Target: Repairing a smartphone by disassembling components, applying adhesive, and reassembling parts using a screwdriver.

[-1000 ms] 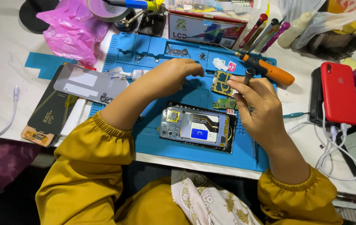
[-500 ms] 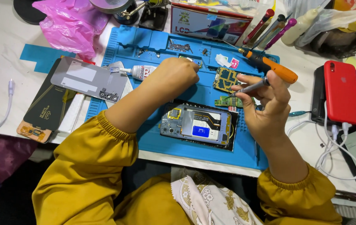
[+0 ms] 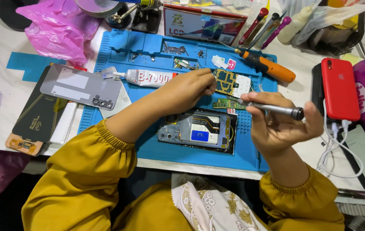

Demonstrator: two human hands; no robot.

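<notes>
Your left hand (image 3: 186, 87) reaches across the blue work mat (image 3: 148, 149) and pinches the near-left edge of a small circuit board (image 3: 231, 82), fingers closed on it (the board lies flat on the mat, just far of the opened phone). Your right hand (image 3: 283, 124) is curled shut around a slim grey screwdriver (image 3: 272, 109), held nearly level with its tip pointing left toward a narrow green board strip (image 3: 225, 104) that sits between the circuit board and the phone. The opened phone (image 3: 199, 130) lies near you at the middle of the mat, its insides facing up. A white glue tube (image 3: 146, 77) lies on the mat to the left of your left hand, and an orange-handled screwdriver (image 3: 270, 66) rests at the far right of the mat. A red phone (image 3: 339, 89) lies off the mat to the right, and a grey back cover (image 3: 80, 87) lies at the left edge.
</notes>
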